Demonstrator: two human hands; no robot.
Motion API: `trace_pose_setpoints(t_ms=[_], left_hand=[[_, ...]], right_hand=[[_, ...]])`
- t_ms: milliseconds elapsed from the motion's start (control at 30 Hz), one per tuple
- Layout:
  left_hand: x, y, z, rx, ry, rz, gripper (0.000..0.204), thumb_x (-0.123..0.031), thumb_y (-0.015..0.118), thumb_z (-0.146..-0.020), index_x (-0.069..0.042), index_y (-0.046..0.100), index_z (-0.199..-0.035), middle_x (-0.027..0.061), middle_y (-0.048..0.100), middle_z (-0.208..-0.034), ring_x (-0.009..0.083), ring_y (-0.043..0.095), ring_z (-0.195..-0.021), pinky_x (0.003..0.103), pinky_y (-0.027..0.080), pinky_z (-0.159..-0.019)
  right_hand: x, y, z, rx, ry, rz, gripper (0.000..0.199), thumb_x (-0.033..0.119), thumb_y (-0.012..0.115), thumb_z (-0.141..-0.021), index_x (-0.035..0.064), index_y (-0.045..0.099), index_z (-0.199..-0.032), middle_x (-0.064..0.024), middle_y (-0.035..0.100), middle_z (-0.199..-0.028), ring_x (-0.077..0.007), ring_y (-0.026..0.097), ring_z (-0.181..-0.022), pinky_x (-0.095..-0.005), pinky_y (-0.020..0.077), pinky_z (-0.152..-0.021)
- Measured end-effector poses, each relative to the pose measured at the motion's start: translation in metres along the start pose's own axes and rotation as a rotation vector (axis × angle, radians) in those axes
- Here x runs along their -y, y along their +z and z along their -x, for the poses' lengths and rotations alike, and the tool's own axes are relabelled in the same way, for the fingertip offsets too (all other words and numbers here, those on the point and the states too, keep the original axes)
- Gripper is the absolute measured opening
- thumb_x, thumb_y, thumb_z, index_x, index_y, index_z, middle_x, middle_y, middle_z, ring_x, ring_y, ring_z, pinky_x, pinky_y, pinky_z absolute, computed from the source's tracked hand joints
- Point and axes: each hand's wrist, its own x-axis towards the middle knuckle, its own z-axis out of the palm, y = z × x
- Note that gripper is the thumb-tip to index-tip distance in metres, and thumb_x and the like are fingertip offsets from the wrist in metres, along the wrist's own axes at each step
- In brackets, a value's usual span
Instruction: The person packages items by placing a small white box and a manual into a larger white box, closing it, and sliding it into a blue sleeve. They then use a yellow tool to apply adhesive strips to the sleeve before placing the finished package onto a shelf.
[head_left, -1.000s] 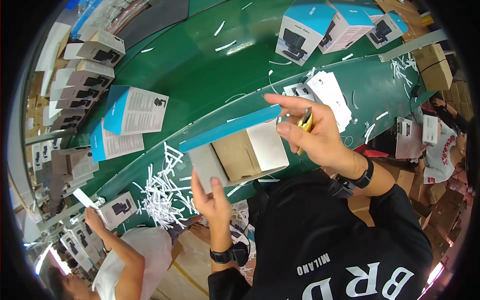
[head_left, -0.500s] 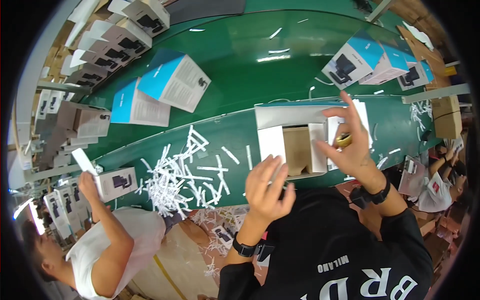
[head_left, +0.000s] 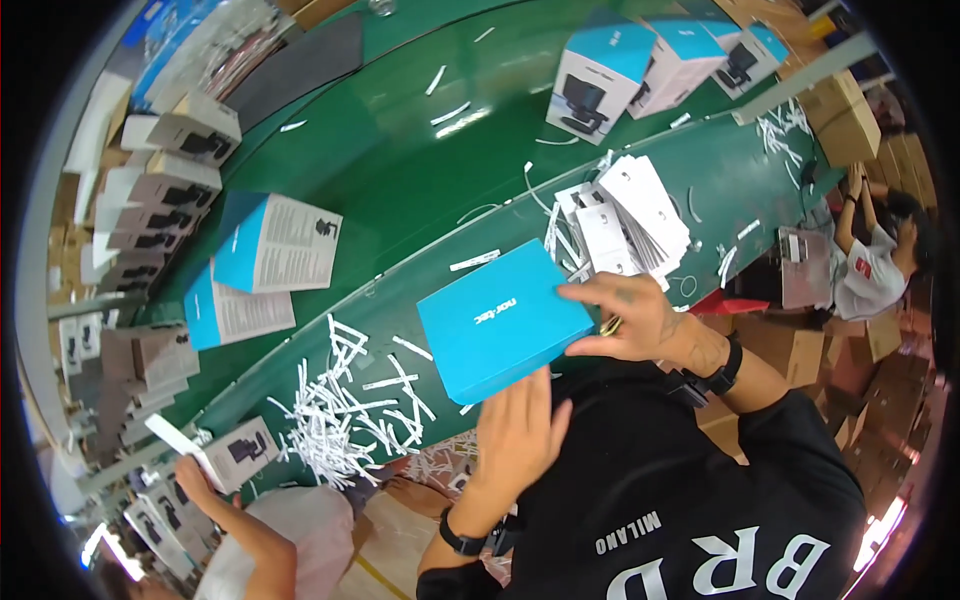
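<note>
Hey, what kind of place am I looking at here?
Likely a packing line in a factory: a long green conveyor belt, many identical blue-and-white retail boxes, and loose white paper strips beside stacked brown cardboard cartons.

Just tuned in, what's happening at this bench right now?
A person in a black shirt holds a closed blue box on the green table. The right hand grips its right edge, with a small yellowish item tucked in the fingers; the left hand presses against its near edge. White paper strips litter the table to the left, and a stack of white leaflets lies beyond. A co-worker's hand at lower left holds a white slip.
</note>
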Motion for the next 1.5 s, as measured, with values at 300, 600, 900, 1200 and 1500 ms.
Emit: trace_pose_setpoints(t_ms=[300, 600, 900, 1200, 1500], left_hand=[[0.041, -0.016, -0.008, -0.388, -0.220, 0.234, 0.066, -0.005, 0.087, -0.072, 0.001, 0.063, -0.133, 0.0268, 0.052, -0.144, 0.0451, 0.061, -0.122, 0.048, 0.051, -0.101], [0.054, -0.022, 0.001, -0.029, -0.298, 0.373, 0.087, -0.019, 0.083, -0.078, -0.002, 0.042, -0.153, 0.0301, 0.029, -0.160, 0.0476, 0.033, -0.146, 0.061, 0.031, -0.114], [0.026, 0.001, -0.056, 0.196, 0.018, -0.255, 0.096, -0.047, 0.075, -0.081, -0.007, 0.034, -0.158, 0.0327, 0.018, -0.164, 0.0566, 0.015, -0.150, 0.077, 0.010, -0.113], [0.020, -0.016, -0.096, 0.202, -0.014, -0.223, 0.106, -0.052, 0.081, -0.069, -0.018, 0.036, -0.159, 0.0348, 0.018, -0.162, 0.0610, 0.017, -0.146, 0.077, 0.013, -0.113], [0.008, 0.005, -0.088, 0.236, 0.023, -0.309, 0.107, -0.053, 0.080, -0.066, -0.018, 0.038, -0.158, 0.0357, 0.018, -0.162, 0.0620, 0.017, -0.146, 0.077, 0.014, -0.112]], right_hand=[[-0.020, 0.026, 0.034, -0.107, -0.196, 0.196, 0.051, 0.025, 0.088, -0.074, 0.0063, 0.070, -0.117, -0.0033, 0.061, -0.085, -0.0178, 0.061, -0.057, -0.0293, 0.0499, -0.050], [-0.006, 0.017, 0.044, 0.011, -0.126, 0.254, 0.061, 0.025, 0.089, -0.073, 0.0051, 0.067, -0.125, -0.0060, 0.059, -0.085, -0.0194, 0.059, -0.058, -0.0310, 0.0507, -0.051], [-0.047, 0.049, 0.043, -0.102, -0.227, 0.148, 0.058, 0.030, 0.088, -0.075, 0.0152, 0.069, -0.128, 0.0019, 0.047, -0.066, -0.0162, 0.053, -0.049, -0.0306, 0.0451, -0.046], [-0.053, 0.050, 0.054, -0.199, -0.339, 0.134, 0.053, 0.033, 0.087, -0.077, 0.0184, 0.072, -0.125, 0.0023, 0.044, -0.063, -0.0151, 0.050, -0.048, -0.0297, 0.0401, -0.046], [-0.062, 0.051, 0.054, -0.162, -0.465, 0.280, 0.046, 0.033, 0.083, -0.081, 0.0235, 0.072, -0.125, 0.0032, 0.039, -0.063, -0.0132, 0.047, -0.051, -0.0271, 0.0387, -0.049]])
